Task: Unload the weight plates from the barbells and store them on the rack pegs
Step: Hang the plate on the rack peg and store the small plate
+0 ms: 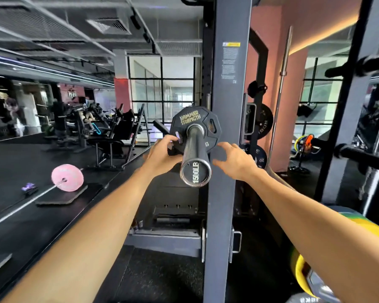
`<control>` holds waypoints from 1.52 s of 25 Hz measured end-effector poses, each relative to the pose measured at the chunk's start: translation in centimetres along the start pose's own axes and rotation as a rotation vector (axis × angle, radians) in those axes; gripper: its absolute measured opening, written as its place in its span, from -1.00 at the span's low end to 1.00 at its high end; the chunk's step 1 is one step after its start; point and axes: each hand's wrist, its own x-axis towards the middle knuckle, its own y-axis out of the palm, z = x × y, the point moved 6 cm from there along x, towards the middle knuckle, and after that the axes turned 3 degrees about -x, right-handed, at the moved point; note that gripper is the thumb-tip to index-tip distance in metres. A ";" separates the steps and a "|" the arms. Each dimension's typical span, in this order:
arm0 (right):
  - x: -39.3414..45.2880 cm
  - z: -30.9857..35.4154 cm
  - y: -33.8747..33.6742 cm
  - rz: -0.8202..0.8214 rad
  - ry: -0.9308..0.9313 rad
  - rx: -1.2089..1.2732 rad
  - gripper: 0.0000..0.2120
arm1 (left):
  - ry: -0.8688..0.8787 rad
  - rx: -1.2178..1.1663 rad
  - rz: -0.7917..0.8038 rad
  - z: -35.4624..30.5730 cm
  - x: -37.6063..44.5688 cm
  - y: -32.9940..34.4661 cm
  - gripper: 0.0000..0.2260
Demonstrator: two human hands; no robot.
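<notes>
Rack upright [227,119] behind black plate [193,122]

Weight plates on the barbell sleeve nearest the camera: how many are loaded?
1: a black Hammer Strength plate sits at the inner end of the barbell sleeve, between the two hands. A thinner plate behind it could be hidden.

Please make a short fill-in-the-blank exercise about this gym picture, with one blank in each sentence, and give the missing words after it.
1. The black weight plate on the barbell sleeve carries the gold words "Hammer ____".
2. The end cap of the barbell sleeve reads "____LB".
3. The left hand touches the plate, while the right hand hangs beside it with its fingers ____.
4. On the floor at the left lies a barbell with a ____ plate.

Missing words: Strength; 1500; open; pink
</notes>
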 end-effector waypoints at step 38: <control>-1.7 2.8 -6.6 -0.175 0.110 0.105 -0.83 | -0.203 0.120 -0.308 -4.2 -5.2 -4.1 -0.64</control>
